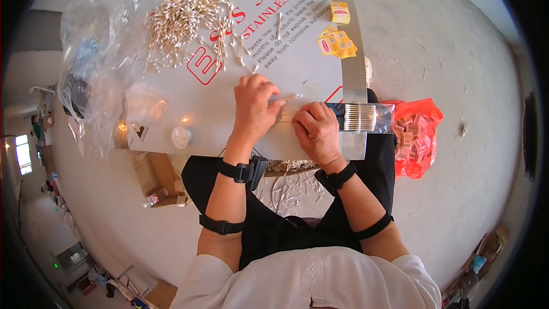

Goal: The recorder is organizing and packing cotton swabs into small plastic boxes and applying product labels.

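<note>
Both hands work close together over the grey sheet-covered table (211, 117). My left hand (254, 106) is closed in a pinch, and a few cotton swabs (293, 97) stick out from beside its thumb and fingertips. My right hand (317, 131) is closed, its fingers curled down at the table near those swabs. What its fingertips hold, if anything, is hidden. Just right of it, a neat row of cotton swabs (360, 118) lies side by side on a dark strip at the table's right edge. A large loose pile of cotton swabs (191, 14) spreads at the far left.
Small yellow packets (337, 42) and a yellow stack (339, 12) lie at the far right. A red bag (423, 137) of packed swabs hangs beyond the right edge. Clear plastic (86, 51) covers the left, near a small white cup (181, 137). A cardboard box (154, 174) sits below.
</note>
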`<action>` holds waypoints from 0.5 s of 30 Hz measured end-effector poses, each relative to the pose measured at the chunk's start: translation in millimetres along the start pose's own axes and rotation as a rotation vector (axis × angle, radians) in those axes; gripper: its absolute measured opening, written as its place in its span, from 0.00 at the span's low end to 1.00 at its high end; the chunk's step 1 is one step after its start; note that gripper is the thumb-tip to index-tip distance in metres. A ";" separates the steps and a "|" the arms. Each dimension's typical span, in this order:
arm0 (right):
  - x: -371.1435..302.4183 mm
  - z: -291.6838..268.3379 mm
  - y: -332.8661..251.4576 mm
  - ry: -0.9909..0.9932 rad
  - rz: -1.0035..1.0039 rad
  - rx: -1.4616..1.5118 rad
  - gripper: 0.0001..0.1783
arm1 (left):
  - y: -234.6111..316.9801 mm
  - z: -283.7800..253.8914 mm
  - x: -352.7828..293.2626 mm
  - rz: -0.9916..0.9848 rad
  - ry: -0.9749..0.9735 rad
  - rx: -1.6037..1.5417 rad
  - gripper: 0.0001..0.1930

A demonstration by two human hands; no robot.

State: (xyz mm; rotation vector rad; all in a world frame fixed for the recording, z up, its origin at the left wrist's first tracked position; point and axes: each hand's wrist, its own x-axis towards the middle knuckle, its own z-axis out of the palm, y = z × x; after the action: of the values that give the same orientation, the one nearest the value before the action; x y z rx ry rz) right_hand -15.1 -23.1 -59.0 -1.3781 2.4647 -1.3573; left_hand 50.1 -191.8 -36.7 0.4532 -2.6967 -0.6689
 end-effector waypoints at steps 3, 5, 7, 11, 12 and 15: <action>2.5 0.3 -3.5 -0.005 -0.013 0.012 0.06 | -27.0 -5.0 2.4 -0.127 0.217 0.025 0.07; 1.8 0.6 -3.7 -0.009 -0.019 0.012 0.06 | -41.7 -7.0 10.1 -0.240 0.300 0.094 0.08; 0.9 0.6 -1.5 -0.016 -0.009 0.021 0.06 | -46.2 -8.6 19.3 -0.390 0.235 0.204 0.10; 0.1 -1.9 -0.8 -0.023 -0.010 0.034 0.06 | -44.1 -10.4 19.7 -0.540 -0.031 0.101 0.08; 0.7 -1.9 -1.5 -0.025 -0.005 0.030 0.05 | -41.3 -8.2 17.3 -0.540 -0.031 0.102 0.08; 1.1 -1.5 -2.6 -0.027 -0.002 0.028 0.05 | -31.9 -3.2 8.1 -0.392 -0.025 0.212 0.04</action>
State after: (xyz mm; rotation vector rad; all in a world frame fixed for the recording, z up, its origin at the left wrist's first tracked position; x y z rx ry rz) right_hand -14.5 -23.4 -55.8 -1.3843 2.4181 -1.3588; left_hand 51.2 -222.9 -48.0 1.0526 -2.7376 -0.4857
